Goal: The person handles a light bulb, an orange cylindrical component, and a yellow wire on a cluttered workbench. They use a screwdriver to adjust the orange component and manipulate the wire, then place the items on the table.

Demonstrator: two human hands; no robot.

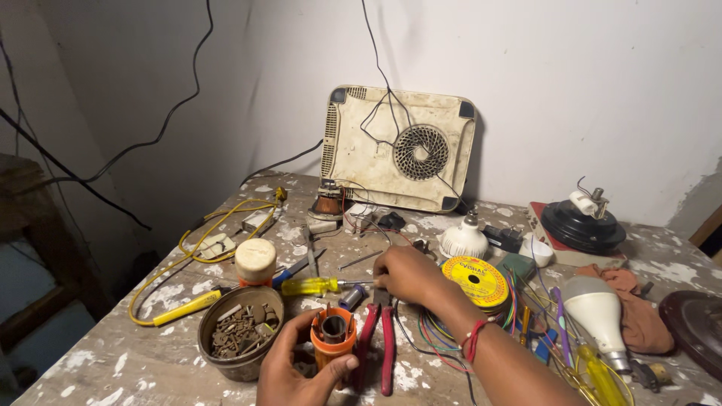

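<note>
White walls enclose a paint-flecked surface [135,353]. A cream appliance base [398,146] leans against the wall. Left hand [297,368], grip wrapped around an orange cylindrical part [333,338], hollow on top, at the near edge. Right hand [406,274] pinches a yellow-handled screwdriver [316,286]. Alongside: bowl of scrap [241,331], red pliers [378,342], solder reel [475,282].

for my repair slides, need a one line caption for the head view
Left hand holds an orange cylindrical part while right hand reaches toward a yellow-handled screwdriver.
</note>
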